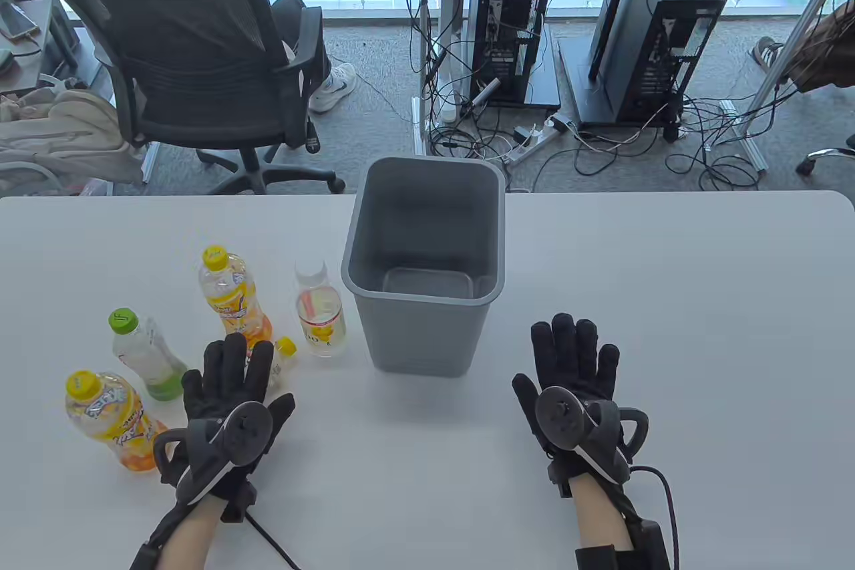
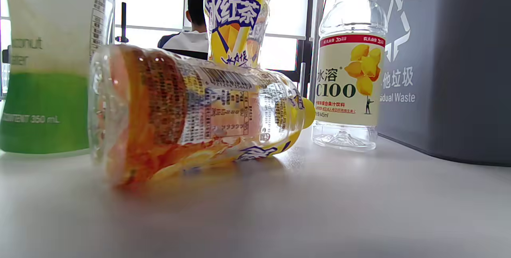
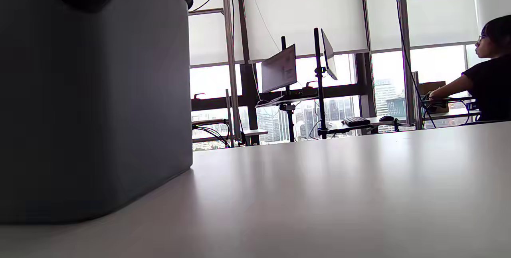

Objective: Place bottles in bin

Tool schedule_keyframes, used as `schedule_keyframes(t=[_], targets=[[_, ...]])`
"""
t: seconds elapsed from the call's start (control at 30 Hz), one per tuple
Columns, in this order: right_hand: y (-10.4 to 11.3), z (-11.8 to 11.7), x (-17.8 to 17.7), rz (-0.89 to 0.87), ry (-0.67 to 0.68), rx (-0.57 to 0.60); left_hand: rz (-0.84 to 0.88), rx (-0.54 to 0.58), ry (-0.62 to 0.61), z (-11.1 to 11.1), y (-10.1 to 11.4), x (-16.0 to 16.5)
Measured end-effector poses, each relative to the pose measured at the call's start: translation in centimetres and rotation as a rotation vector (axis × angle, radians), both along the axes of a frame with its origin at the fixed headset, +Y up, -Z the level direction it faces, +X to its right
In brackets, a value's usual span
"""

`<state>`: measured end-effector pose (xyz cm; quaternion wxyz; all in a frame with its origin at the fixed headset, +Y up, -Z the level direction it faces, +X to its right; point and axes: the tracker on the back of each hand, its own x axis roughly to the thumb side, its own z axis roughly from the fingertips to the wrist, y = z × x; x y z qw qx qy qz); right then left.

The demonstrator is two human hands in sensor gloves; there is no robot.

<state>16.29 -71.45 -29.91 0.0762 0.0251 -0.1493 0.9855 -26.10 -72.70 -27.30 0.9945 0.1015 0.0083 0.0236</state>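
Several drink bottles stand left of the grey bin (image 1: 424, 276). They are an upright iced tea bottle (image 1: 230, 293), a clear C100 bottle (image 1: 319, 319), a green-capped bottle (image 1: 143, 356) and a second iced tea bottle (image 1: 113, 419). One more iced tea bottle (image 2: 191, 114) lies on its side, its yellow cap (image 1: 286, 347) pointing toward the bin. My left hand (image 1: 230, 373) is open with fingers spread over this lying bottle. I cannot tell if it touches the bottle. My right hand (image 1: 574, 356) is open and empty, right of the bin. The bin holds nothing.
The bin's wall fills the right of the left wrist view (image 2: 451, 70) and the left of the right wrist view (image 3: 92, 102). The white table (image 1: 668, 303) stretches right of the bin. An office chair (image 1: 200, 75) stands beyond the far edge.
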Motion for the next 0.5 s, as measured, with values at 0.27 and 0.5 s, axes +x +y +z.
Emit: schedule_keyframes(t=[0.27,0.5], targets=[[-0.01,0.13,-0.03,-0.004,0.006,0.014,-0.023,0.004,-0.002,0.03,-0.08,0.3],[-0.02,0.09,0.36,-0.025,-0.012,0.013,-0.021,0.011,0.0,0.02,-0.18,0.19]])
